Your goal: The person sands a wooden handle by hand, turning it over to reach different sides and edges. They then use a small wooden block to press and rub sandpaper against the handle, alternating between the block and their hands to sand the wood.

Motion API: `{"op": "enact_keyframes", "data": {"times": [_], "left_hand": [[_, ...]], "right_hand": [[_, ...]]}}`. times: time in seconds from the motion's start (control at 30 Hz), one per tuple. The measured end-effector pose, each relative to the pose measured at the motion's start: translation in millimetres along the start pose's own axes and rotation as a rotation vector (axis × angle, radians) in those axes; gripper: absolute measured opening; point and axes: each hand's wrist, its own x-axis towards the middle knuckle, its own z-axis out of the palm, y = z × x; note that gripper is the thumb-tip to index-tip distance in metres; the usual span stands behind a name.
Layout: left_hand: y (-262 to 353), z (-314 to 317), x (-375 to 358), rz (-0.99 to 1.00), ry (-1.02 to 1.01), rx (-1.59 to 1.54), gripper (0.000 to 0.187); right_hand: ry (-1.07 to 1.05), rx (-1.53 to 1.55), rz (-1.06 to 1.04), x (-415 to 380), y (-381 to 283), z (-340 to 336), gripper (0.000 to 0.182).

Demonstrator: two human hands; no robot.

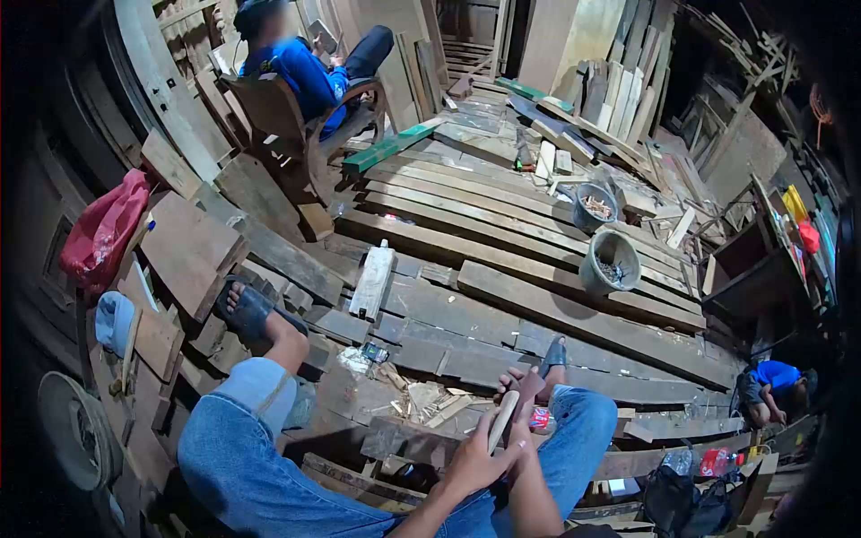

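My left hand (475,463) is closed around a short, pale piece of wood (504,420) with a rounded end, held over my lap between my knees. Close against it, my right hand (517,441) is closed on a reddish-brown flat strip (531,387) that looks like sandpaper. The strip lies alongside the wood. Curled fingers show near the far end of both pieces; the hands overlap, so part of each grip is hidden. Just beyond my right hand is a red and blue can or packet (540,419), partly covered.
Wood offcuts (439,408) lie between my feet. A pale wooden block (372,282) stands ahead. Long planks (574,305) cross the floor, with two buckets (611,263) beyond. One person (309,76) sits in a chair at upper left; another (773,386) crouches at right.
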Motion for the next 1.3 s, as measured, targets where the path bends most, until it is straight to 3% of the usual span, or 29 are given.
{"op": "enact_keyframes", "data": {"times": [0.1, 0.13, 0.2, 0.27, 0.3, 0.37, 0.47, 0.57, 0.6, 0.63, 0.73, 0.8, 0.9, 0.93, 1.03, 1.07, 1.17, 1.2, 1.3], "left_hand": [[17.6, -9.3, 3.7, -0.017, -0.017, 0.021, 0.079], [11.5, -11.4, 6.9, -0.013, 0.003, 0.04, 0.079], [19.4, -25.6, 3.3, -0.038, 0.031, 0.122, 0.08], [16.3, -28.9, -3.0, -0.048, 0.018, 0.226, 0.082], [23.8, -32.9, -5.3, -0.082, -0.025, 0.254, 0.083], [9.6, -26.4, -4.0, -0.02, -0.024, 0.188, 0.081], [-2.1, -17.5, -1.7, 0.022, -0.007, 0.118, 0.079], [4.0, -24.4, 1.0, -0.02, -0.029, 0.144, 0.082], [5.2, -27.8, 4.5, -0.039, -0.06, 0.166, 0.082], [5.5, -29.0, 6.5, 0.011, -0.043, 0.193, 0.081], [3.7, -25.5, 5.8, 0.159, 0.034, 0.226, 0.075], [7.4, -18.6, 8.0, 0.14, 0.045, 0.235, 0.071], [13.8, -11.8, 7.8, 0.097, 0.037, 0.182, 0.066], [14.2, -10.0, 6.9, 0.08, 0.027, 0.155, 0.065], [2.5, -3.1, 6.0, 0.166, 0.096, 0.144, 0.068], [1.6, -4.9, 5.8, 0.143, 0.098, 0.161, 0.064], [10.0, -12.7, 0.8, 0.104, 0.076, 0.097, 0.058], [16.9, -10.2, -2.5, 0.088, 0.096, 0.071, 0.05], [-2.5, 7.8, -2.5, 0.258, 0.152, 0.121, 0.047]], "right_hand": [[0.08, -0.229, -0.06, -33.0, 9.8, 29.0, 0.048], [-0.014, -0.157, -0.089, -35.0, 20.7, 31.3, 0.041], [-0.013, -0.793, -0.562, -24.5, 46.9, 15.3, 0.036], [-0.063, -0.492, -0.221, -43.0, 15.7, 57.6, 0.035], [0.061, -0.38, -0.106, -34.9, 7.3, 61.6, 0.039], [0.045, -0.457, -0.183, -19.5, -6.5, 48.7, 0.041], [-0.025, -0.34, -0.205, 9.1, 4.6, 15.7, 0.041], [-0.103, -0.051, -0.081, -9.1, 26.7, 18.1, 0.04], [-0.079, -0.165, -0.136, -25.0, 25.8, 30.7, 0.042], [-0.086, -0.127, -0.131, -3.9, 60.1, -11.9, 0.047], [-0.351, -0.056, -0.128, -6.2, 52.8, -5.3, 0.052], [-0.541, 0.144, -0.037, -3.9, 36.5, -5.5, 0.054], [-0.573, 0.197, -0.036, 2.1, 30.4, -10.3, 0.053], [-0.479, 0.231, -0.022, -0.5, 32.0, -9.4, 0.055], [-0.497, 0.399, 0.094, -10.8, 33.6, -10.7, 0.057], [-0.438, 0.39, 0.14, -8.4, 37.5, -17.0, 0.064], [-0.754, 0.392, 0.111, -5.9, 28.9, -3.3, 0.078], [-0.778, 0.442, 0.145, -3.8, 32.7, -6.5, 0.096], [-0.699, 0.666, 0.173, 2.6, 43.2, -19.7, 0.107]]}}
